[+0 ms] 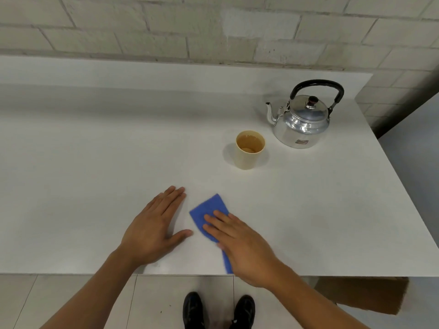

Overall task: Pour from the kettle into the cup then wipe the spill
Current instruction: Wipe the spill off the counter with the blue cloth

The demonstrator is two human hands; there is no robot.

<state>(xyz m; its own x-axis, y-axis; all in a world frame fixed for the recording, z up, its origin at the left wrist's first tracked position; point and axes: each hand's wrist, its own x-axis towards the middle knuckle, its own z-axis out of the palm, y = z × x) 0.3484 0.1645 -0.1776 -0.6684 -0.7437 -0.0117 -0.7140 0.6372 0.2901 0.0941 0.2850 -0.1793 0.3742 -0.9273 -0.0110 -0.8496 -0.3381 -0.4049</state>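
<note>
On the white table (95, 150), flat right hand (240, 245) half-hides the blue cloth (209, 210); left hand (154, 229) lies open.

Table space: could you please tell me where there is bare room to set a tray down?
The table's whole left half, beyond the left hand, is bare. Crowded at far right: cup beside kettle. The right hand presses the cloth at the near edge.

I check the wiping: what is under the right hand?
A blue cloth lies flat under the right hand on the table. Any spill beneath the cloth is covered.
</note>
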